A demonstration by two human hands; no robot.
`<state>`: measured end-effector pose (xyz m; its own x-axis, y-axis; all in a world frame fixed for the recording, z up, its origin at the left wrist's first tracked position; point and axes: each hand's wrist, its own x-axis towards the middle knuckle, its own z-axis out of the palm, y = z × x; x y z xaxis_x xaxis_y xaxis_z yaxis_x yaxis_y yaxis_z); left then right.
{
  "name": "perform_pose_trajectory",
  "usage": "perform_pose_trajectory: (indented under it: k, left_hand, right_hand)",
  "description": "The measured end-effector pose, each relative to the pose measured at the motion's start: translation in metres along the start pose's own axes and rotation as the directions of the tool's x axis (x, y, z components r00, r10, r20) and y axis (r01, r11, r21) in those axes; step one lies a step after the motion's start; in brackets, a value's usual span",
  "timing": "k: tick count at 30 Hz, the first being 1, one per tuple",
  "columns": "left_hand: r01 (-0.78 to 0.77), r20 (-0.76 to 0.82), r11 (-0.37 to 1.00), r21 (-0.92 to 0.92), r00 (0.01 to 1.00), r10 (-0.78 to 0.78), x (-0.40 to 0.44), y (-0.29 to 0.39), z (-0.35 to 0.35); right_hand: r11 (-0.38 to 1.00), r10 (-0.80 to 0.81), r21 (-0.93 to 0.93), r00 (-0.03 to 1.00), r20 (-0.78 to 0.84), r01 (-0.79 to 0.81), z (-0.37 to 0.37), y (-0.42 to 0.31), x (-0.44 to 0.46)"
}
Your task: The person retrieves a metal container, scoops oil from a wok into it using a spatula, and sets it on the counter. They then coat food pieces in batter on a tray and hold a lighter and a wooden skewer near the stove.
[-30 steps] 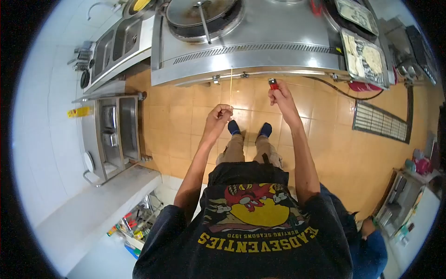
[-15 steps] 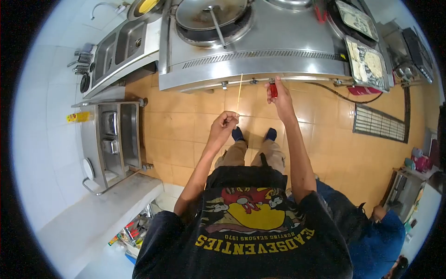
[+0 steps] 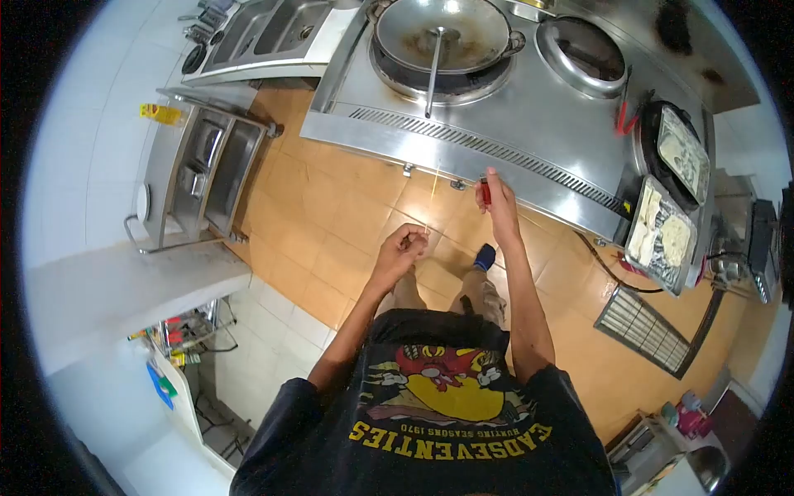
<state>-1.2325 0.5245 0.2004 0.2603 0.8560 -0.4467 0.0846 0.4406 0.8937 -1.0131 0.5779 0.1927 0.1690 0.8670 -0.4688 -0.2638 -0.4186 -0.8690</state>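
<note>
My left hand (image 3: 402, 252) pinches the lower end of a thin, pale wooden stick (image 3: 434, 188), which points up and away from me. My right hand (image 3: 502, 217) is closed around a red lighter (image 3: 485, 193), held upright to the right of the stick. A gap separates the lighter from the stick, and I cannot make out a flame on either. Both hands are in the air in front of the metal stove counter (image 3: 529, 124). On its burner sits a large wok (image 3: 488, 41) with a long-handled ladle (image 3: 432, 76) resting in it.
A round metal lid (image 3: 581, 56) and red-handled tongs (image 3: 622, 116) lie on the counter. Trays with pale food (image 3: 660, 236) stand at its right end. A steel trolley (image 3: 198, 169) is on the left, below the sinks (image 3: 296, 31). A floor grate (image 3: 643, 326) lies to the right.
My view has turned and shifted, so the stove now runs slantwise and more of the wok shows. The person in blue at lower right is out of view. Both hands keep their holds.
</note>
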Motion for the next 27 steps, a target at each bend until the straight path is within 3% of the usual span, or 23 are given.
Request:
perform_pose_trajectory:
  k: [6, 9, 23, 27]
  left_hand:
    - [0.011, -0.157, 1.000, -0.006, 0.988, -0.012, -0.007, 0.014, 0.050]
    - [0.020, -0.178, 1.000, 0.002, 0.984, -0.019, -0.012, 0.021, 0.062]
    - [0.050, -0.342, 0.996, 0.079, 0.939, -0.020, -0.028, 0.029, 0.078]
    - [0.045, -0.382, 0.993, 0.111, 0.924, 0.001, -0.021, 0.030, 0.090]
  right_hand:
    - [0.998, 0.061, -0.018, 0.991, 0.119, -0.059, -0.014, -0.020, 0.021]
    - [1.000, 0.012, -0.013, 0.985, 0.170, -0.010, -0.017, -0.016, 0.033]
    - [0.994, 0.112, -0.019, 0.973, 0.202, -0.110, -0.017, 0.002, 0.033]
    - [0.996, 0.060, -0.070, 0.978, 0.200, -0.046, -0.021, -0.002, 0.039]
